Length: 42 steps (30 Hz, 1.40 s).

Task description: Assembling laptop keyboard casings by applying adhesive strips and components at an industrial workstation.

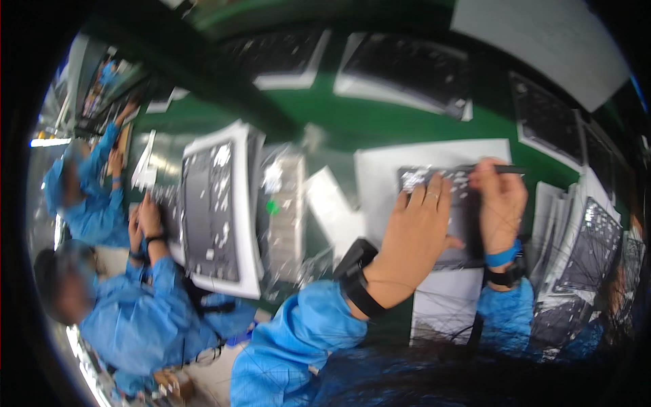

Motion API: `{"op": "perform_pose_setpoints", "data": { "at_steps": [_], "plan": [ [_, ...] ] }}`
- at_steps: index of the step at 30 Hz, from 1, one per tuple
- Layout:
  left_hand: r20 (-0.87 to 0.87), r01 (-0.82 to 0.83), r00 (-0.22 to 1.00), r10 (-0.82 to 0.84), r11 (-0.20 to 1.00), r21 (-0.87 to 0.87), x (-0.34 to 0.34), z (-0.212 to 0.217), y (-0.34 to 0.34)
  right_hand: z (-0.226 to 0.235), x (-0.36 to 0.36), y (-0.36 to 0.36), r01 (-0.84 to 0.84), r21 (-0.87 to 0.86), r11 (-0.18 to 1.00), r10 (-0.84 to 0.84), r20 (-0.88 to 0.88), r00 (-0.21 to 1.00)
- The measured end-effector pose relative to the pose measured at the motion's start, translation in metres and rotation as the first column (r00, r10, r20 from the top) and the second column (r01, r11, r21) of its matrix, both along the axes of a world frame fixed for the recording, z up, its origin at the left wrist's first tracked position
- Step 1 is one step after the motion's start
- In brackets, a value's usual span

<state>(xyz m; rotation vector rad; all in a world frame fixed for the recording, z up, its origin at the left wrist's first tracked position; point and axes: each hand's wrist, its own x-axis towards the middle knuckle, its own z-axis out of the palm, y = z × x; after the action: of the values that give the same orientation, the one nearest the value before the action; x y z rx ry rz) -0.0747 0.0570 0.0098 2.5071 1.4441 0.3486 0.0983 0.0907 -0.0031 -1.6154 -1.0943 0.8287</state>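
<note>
In front of me a dark flat panel (466,216) with small bright pieces along its top lies on a large white sheet (377,163). My left hand (419,234) rests flat on its left part, fingers stretched out and covering some of it. At the top right corner of the panel, my right hand (500,203) is closed on a thin dark pen-like tool (510,169); its exact kind is too blurred to make out. Its inner end points left over the panel's upper edge. Both my wrists wear black straps.
Left of my hands lie a white paper piece (333,207), a clear-wrapped stack of grey strips (286,217) and a panel on white sheets (210,210). More panels (407,71) line the green table's (319,112) far side. Papers and panels (586,244) lie right. Two people in blue work left.
</note>
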Motion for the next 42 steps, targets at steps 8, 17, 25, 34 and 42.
{"op": "perform_pose_setpoints", "data": {
  "at_steps": [8,17,25,34,42],
  "plan": [
    [-0.114,-0.127,0.989,0.098,0.95,-0.285,-0.117,0.032,-0.074,0.024,-0.07,-0.096,-0.74,-0.127,0.661,0.731,-0.116,0.673],
    [0.046,-0.149,0.984,0.17,0.945,-0.292,-0.12,0.019,-0.085,0.005,-0.09,-0.108,-0.791,-0.175,0.586,0.806,0.024,0.592],
    [-0.021,-0.173,0.984,0.175,0.943,-0.284,-0.115,0.023,-0.074,0.005,-0.09,-0.101,-0.816,-0.129,0.563,0.826,0.07,0.559],
    [-0.181,-0.169,0.975,0.127,0.955,-0.244,-0.082,0.052,-0.065,0.008,0.005,-0.106,-0.134,-0.075,0.988,0.117,-0.2,0.973],
    [0.174,0.264,0.953,-0.248,0.962,-0.076,0.094,-0.005,-0.019,-0.032,0.079,-0.069,0.462,0.093,0.882,-0.451,-0.117,0.885]
  ]
}}
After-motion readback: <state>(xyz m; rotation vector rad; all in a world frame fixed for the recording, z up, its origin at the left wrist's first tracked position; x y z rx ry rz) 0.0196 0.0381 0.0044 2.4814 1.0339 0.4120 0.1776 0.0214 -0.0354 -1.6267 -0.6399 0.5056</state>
